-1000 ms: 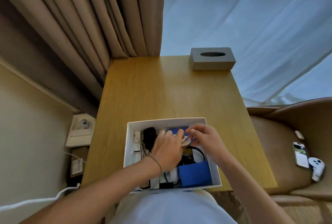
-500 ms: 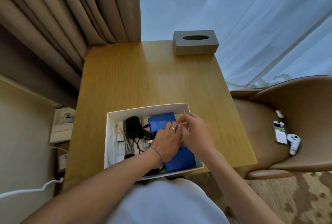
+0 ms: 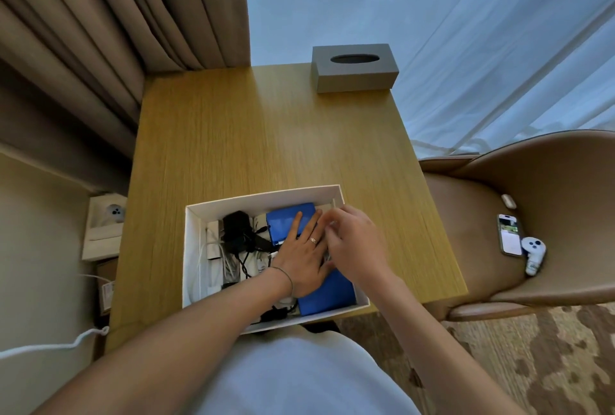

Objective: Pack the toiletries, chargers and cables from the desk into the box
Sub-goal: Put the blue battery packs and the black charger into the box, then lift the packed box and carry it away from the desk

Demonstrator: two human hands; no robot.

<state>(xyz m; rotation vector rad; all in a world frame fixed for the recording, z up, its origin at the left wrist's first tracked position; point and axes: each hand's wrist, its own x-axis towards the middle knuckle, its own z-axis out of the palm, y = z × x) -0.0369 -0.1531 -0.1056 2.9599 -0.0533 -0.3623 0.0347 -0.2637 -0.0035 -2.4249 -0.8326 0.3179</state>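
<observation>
Inside the white box (image 3: 259, 196) at the near edge of the desk (image 3: 266, 135), a black charger (image 3: 237, 226) and loose cables (image 3: 244, 263) fill the left half; the left hand (image 3: 304, 256) lies flat, fingers straight, on a blue pouch (image 3: 327, 294) whose long side runs front to back. Just right, touching it, the right hand (image 3: 357, 244) curls over the box's far right corner, apparently pinching something small and pale; what it is cannot be told.

Both hands hide the box's (image 3: 266, 196) right-side contents; right fingertips blurred.
</observation>
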